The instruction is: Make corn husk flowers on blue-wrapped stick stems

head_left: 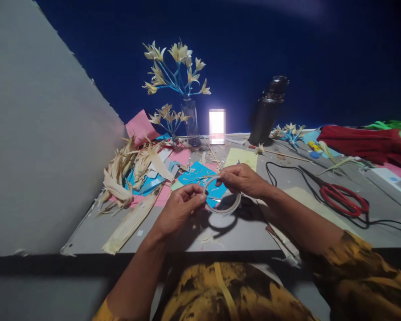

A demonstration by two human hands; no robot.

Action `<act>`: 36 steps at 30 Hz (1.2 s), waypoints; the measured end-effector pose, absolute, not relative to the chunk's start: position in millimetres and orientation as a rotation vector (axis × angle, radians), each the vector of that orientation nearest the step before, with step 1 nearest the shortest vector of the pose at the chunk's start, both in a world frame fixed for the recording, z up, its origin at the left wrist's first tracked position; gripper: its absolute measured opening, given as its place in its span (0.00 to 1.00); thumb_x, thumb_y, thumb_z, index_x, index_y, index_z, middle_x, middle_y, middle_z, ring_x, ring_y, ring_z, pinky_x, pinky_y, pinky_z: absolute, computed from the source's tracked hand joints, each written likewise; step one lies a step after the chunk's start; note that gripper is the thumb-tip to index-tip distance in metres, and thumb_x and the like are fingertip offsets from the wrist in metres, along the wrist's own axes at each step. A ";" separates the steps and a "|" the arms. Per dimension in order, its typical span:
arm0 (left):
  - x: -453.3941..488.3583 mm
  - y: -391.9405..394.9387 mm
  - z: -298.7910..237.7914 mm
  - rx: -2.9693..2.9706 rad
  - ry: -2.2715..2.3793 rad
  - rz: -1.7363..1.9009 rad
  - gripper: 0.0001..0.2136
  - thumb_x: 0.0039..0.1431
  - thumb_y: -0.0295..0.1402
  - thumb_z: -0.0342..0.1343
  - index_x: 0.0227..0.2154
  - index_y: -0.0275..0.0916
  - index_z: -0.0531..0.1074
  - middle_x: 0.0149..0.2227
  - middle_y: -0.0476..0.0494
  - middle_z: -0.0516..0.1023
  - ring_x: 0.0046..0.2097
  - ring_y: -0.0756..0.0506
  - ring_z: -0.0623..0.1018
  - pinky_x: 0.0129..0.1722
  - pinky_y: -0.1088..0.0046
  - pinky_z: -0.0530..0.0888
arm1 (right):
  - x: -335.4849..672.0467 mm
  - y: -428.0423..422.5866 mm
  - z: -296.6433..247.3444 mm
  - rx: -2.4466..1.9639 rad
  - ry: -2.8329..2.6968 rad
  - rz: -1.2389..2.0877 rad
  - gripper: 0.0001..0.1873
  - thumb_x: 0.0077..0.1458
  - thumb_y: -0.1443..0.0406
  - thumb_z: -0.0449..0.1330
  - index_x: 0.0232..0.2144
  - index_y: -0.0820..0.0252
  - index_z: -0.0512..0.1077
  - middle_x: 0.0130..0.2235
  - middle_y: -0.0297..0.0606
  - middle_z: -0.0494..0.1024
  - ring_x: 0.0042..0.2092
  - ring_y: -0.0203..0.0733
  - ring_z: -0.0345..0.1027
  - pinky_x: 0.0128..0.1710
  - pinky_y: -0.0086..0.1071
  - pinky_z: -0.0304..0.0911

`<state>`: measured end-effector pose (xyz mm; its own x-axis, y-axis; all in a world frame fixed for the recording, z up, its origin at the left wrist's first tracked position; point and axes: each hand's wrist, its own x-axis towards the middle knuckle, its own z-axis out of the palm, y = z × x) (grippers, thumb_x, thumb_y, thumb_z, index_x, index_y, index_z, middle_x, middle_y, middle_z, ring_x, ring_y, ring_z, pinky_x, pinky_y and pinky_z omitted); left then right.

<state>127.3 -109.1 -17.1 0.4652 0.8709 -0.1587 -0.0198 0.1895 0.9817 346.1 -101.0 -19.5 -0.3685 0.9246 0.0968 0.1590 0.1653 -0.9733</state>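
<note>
Between my two hands is a thin white roll of tape (224, 212), raised above the table with its round opening facing me. My left hand (184, 208) pinches the left side of the rim between thumb and fingers. At the top of the roll, my right hand (241, 179) closes its thumb and fingertips on the edge; whether a loose tape end is in that pinch I cannot tell. Blue paper (194, 173) strewn with thin scraps lies just beyond the hands and shows through the ring.
Dried corn husks (118, 196) and coloured paper pile up at left. Husk flowers (178, 53) stand in a glass bottle (194, 127) near a glowing screen (217, 127). A dark flask (269, 111) is behind. Red-handled scissors (344, 199), a black cable (384, 221) and red cloth (364, 142) lie right.
</note>
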 end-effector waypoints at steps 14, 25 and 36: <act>84.9 -111.4 -37.5 0.812 0.964 0.937 0.16 0.43 0.38 0.74 0.31 0.33 0.79 0.28 0.44 0.78 0.25 0.51 0.75 0.23 0.78 0.72 | 390.1 -160.6 -30.1 -1.972 -2.514 0.446 0.12 0.55 0.57 0.66 0.37 0.58 0.76 0.41 0.43 0.79 0.40 0.48 0.73 0.29 0.32 0.51; 92.1 -114.6 -32.5 0.715 0.974 1.036 0.17 0.41 0.33 0.74 0.33 0.31 0.78 0.27 0.45 0.77 0.27 0.51 0.76 0.24 0.79 0.73 | 381.3 -176.0 -31.4 -2.026 -2.470 0.487 0.05 0.60 0.65 0.58 0.37 0.59 0.73 0.41 0.42 0.76 0.40 0.45 0.71 0.32 0.32 0.54; 100.1 -117.0 -39.8 0.786 0.988 1.146 0.16 0.42 0.33 0.74 0.31 0.33 0.75 0.27 0.47 0.77 0.27 0.51 0.77 0.24 0.80 0.73 | 376.4 -196.0 -56.3 -1.793 -2.636 0.285 0.09 0.63 0.72 0.51 0.42 0.58 0.70 0.38 0.40 0.75 0.34 0.43 0.70 0.30 0.33 0.52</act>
<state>100.1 -117.0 -39.8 0.1068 0.9689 -0.2232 -0.3630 0.2470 0.8984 376.4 -196.0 -56.3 -0.3715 0.9165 -0.1486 0.9271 0.3573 -0.1136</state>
